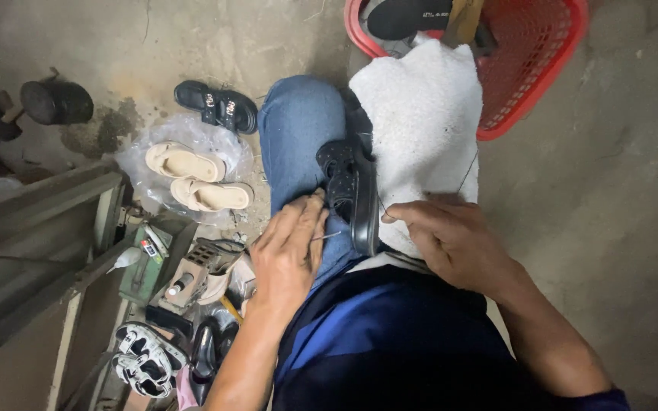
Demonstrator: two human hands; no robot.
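Head cam, what I see: black sandal (353, 186) stands on its edge on the person's lap, between the jeans-clad knee (298, 129) and a white towel (420, 114) draped over the other leg. Left hand (289, 251) lies flat on the thigh, just beside the sandal's strap side, fingers (310, 213) closed on a thin metal needle or awl (327, 237) whose tip points at the sole. Right hand (451, 240) sits on the towel at the sole side, thumb and forefinger pinched on a dark thread (466, 171) that runs up over the towel. Both grips closed.

On the floor: pair of beige sandals (196, 179) on a clear plastic bag, one black sandal (216, 105) beyond them, red plastic basket (542, 68) at the top edge behind the towel. Small tool clutter and more shoes at lower left.
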